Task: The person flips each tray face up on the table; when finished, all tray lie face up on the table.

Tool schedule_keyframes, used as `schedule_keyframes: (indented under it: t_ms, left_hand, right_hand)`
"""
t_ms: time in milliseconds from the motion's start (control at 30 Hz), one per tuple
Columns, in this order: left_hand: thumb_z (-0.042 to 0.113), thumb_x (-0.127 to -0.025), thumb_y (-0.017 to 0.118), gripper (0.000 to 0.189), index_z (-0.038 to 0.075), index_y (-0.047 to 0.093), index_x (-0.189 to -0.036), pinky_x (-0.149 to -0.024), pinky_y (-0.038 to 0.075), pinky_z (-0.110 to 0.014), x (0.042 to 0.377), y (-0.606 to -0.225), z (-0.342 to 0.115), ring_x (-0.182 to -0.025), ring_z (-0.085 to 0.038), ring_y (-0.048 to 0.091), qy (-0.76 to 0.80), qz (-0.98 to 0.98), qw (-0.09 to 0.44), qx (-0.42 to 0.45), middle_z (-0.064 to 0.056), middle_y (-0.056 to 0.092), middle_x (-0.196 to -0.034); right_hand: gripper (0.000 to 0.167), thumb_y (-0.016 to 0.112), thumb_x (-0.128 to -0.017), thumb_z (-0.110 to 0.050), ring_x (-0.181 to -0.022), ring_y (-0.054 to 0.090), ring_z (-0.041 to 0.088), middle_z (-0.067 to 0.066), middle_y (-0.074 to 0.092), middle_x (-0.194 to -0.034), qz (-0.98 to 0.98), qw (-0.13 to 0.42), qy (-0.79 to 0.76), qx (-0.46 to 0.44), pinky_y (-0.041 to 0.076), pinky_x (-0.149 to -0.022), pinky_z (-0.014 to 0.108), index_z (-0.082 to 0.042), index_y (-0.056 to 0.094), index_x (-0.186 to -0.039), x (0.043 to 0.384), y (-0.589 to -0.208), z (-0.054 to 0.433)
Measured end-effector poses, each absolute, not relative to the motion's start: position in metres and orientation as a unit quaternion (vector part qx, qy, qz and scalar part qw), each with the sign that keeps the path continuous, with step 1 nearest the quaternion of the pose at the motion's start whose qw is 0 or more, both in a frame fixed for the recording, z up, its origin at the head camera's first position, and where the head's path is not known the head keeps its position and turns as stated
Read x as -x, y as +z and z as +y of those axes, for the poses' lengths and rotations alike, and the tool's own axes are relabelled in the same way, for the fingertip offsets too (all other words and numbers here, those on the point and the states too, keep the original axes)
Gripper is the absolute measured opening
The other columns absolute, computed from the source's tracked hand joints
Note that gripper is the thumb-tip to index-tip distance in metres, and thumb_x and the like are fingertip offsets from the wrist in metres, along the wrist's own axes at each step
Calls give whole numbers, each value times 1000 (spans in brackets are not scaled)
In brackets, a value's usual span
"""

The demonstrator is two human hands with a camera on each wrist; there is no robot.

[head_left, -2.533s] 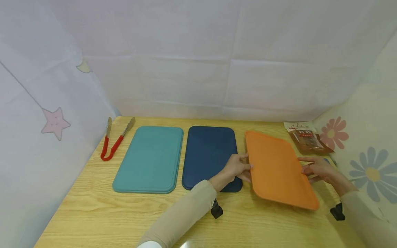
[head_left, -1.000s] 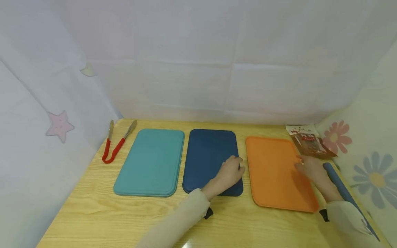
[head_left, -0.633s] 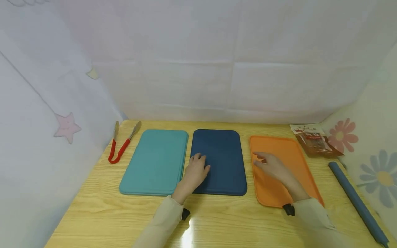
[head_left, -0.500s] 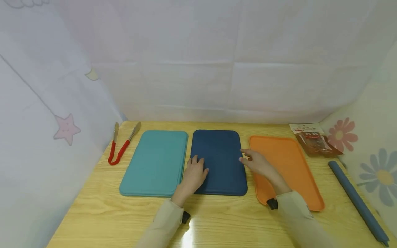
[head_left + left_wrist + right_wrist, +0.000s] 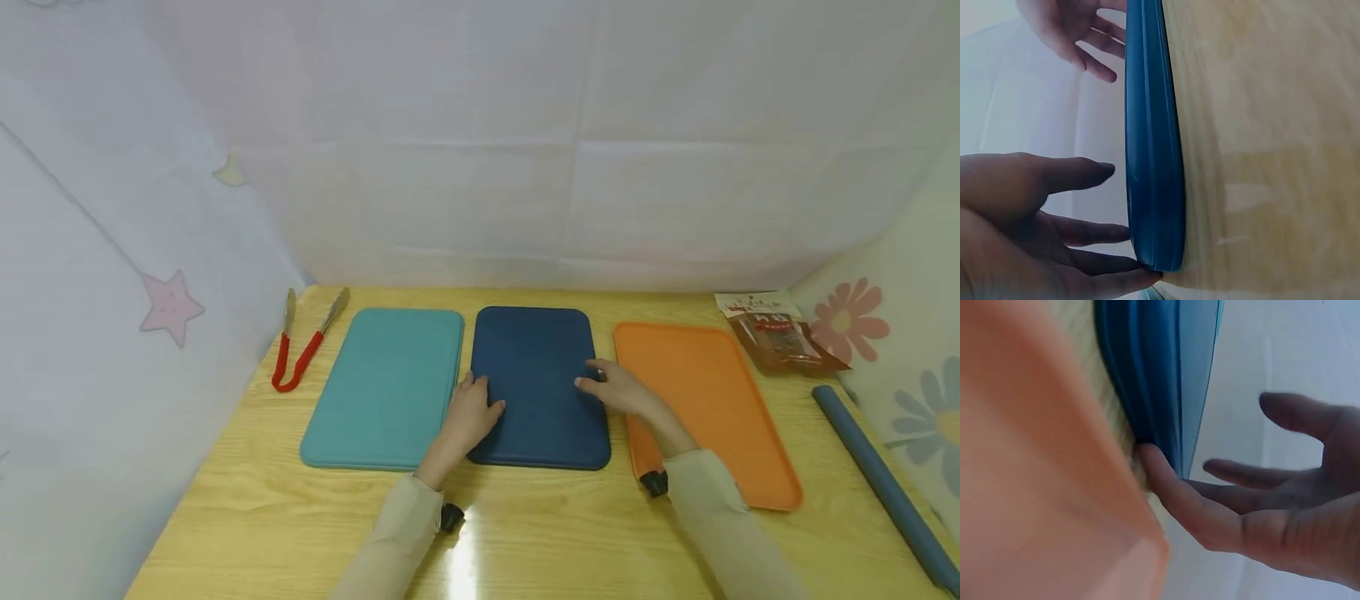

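A navy tray (image 5: 540, 375) lies flat on the table between a teal tray (image 5: 382, 387) and an orange tray (image 5: 705, 392). Fingers of my left hand (image 5: 468, 415) reach its left edge; in the left wrist view the fingertips touch that edge near a corner, while the thumb (image 5: 1079, 175) stays apart from the surface. On the opposite side, my right hand (image 5: 624, 392) has one fingertip low against the navy tray's edge in the right wrist view, its thumb (image 5: 1297, 415) held away. Neither hand pinches the tray.
Red-handled tongs (image 5: 303, 354) lie spread at the back left. A brown snack packet (image 5: 780, 333) sits in the back right corner, with a blue-grey roll (image 5: 885, 487) along the right edge. Fabric walls enclose the back and sides.
Both hands earlier held the orange tray tilted. It now lies flat, released, and both hands have moved left to the navy tray's sides. The view has shifted slightly.
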State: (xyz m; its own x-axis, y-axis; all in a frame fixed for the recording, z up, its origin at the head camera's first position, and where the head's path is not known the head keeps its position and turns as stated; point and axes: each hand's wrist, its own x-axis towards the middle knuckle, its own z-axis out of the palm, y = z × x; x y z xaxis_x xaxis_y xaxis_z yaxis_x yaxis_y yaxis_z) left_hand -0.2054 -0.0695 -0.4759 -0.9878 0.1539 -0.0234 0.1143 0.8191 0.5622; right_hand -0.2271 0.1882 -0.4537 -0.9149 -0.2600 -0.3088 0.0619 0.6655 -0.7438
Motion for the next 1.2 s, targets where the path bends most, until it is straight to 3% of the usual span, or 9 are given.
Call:
schedule_keyframes:
  t_ms: [67,233,500,633,733,833,967,1200]
  left_hand:
    - [18,-91,67,52,-13,52,-129,-100,40,-55,208,-475,-70,-126,-51,42,309,948,27,-74,-37,41,-137]
    - [16,-91,68,46,-11,56,-126,-99,42,-54,213,-472,-74,-125,-48,45,325,943,29,-71,-34,49,-132]
    - [17,-93,64,49,-12,51,-131,-99,41,-54,208,-469,-74,-123,-48,46,315,946,33,-69,-32,48,-134]
    - [17,-95,61,52,-13,47,-135,-101,40,-54,205,-469,-73,-125,-48,44,326,943,25,-60,-33,47,-136]
    - [19,-97,59,52,-12,46,-136,-102,38,-55,205,-469,-73,-127,-47,43,338,939,30,-63,-32,47,-136]
    - [23,-98,57,54,-9,44,-139,-104,36,-54,204,-467,-76,-131,-45,39,353,932,48,-71,-30,44,-140]
    - [35,-98,57,62,-4,40,-144,-106,34,-54,195,-461,-81,-136,-43,33,365,922,93,-95,-28,35,-147]
    - [51,-81,72,91,12,31,-152,-106,32,-58,163,-449,-93,-141,-42,23,376,898,185,-138,-22,16,-157]
  right_hand:
    - [63,51,-101,-27,-133,34,48,33,26,-149,855,217,-472,12,49,-91,51,2,26,-150,226,-453,192]
    - [63,50,-101,-22,-139,23,41,21,22,-155,727,246,-636,-78,40,-100,54,-7,20,-154,226,-453,203]
    - [61,44,-103,-20,-139,24,35,17,18,-156,660,252,-701,-95,37,-102,50,-6,16,-154,224,-446,215]
    - [57,45,-102,-11,-130,40,30,16,26,-154,634,238,-733,-67,32,-109,49,-4,18,-152,221,-435,224]
    - [56,48,-100,-3,-114,55,19,13,41,-143,623,220,-750,-40,37,-107,44,0,21,-150,221,-429,228]
    - [61,53,-97,2,-103,62,13,7,50,-129,622,204,-755,-25,47,-98,36,0,23,-151,223,-425,226]
    - [66,60,-94,0,-97,63,11,3,54,-116,638,195,-744,-20,52,-89,30,-3,26,-152,222,-422,222]
    - [71,64,-92,-2,-89,65,10,0,60,-106,648,197,-736,-7,53,-87,31,-9,27,-153,222,-411,216]
